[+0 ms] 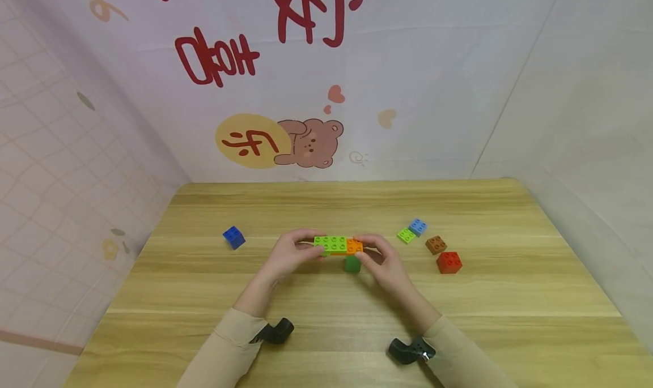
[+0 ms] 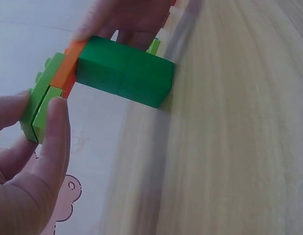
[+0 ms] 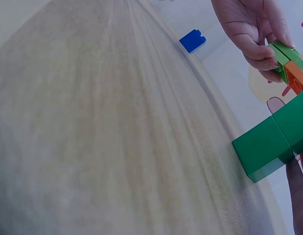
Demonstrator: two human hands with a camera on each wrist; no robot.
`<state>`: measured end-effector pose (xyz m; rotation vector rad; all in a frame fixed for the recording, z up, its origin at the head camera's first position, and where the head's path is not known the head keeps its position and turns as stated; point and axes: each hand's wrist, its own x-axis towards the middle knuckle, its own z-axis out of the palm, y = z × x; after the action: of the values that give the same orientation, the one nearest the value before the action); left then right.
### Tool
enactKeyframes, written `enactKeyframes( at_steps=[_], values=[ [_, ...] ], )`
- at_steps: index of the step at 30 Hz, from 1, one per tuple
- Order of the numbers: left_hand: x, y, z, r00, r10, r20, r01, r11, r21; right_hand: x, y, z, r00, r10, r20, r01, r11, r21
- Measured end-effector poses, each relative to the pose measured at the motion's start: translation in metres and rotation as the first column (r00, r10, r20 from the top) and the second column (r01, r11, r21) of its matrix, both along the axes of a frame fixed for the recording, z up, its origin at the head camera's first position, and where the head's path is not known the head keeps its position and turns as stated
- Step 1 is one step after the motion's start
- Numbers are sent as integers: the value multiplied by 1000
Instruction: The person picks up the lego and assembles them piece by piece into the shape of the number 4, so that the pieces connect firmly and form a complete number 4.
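Observation:
My left hand [image 1: 288,256] grips the left end of a lime green brick [image 1: 330,242] between thumb and fingers. A second lime piece [image 2: 42,122] sits beneath it in the left wrist view. Joined on the right is an orange brick [image 1: 355,245], whose right end my right hand [image 1: 382,261] pinches. Under the orange hang two stacked dark green bricks [image 2: 124,68], forming one column. In the right wrist view, fingers [image 3: 297,196] of the right hand lie behind these green bricks [image 3: 264,147]. Whether the column's lower end touches the table cannot be told.
A blue brick [image 1: 234,238] stands on the wooden table [image 1: 326,320] at the left. To the right lie a small lime brick [image 1: 406,235], a light blue brick [image 1: 418,226], a brown brick [image 1: 436,244] and a red brick [image 1: 449,263]. A printed cloth [image 1: 408,93] rises behind.

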<state>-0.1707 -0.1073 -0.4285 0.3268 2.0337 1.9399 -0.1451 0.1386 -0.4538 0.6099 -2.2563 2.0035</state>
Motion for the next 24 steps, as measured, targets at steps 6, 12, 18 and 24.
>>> enactKeyframes(
  at_steps=[6,12,18,24],
  values=[
    [0,1,4,1000,-4,21,4,1000,5,0,0,1,1000,-3,0,3,1000,3],
    [0,2,5,999,9,34,-9,1000,2,0,0,1,1000,-3,6,3,1000,3],
    [0,4,5,998,43,55,-44,999,28,0,0,0,1000,0,12,0,1000,-6],
    [0,7,6,995,73,67,-74,997,23,0,-1,0,1000,-4,12,4,1000,-17]
  ],
)
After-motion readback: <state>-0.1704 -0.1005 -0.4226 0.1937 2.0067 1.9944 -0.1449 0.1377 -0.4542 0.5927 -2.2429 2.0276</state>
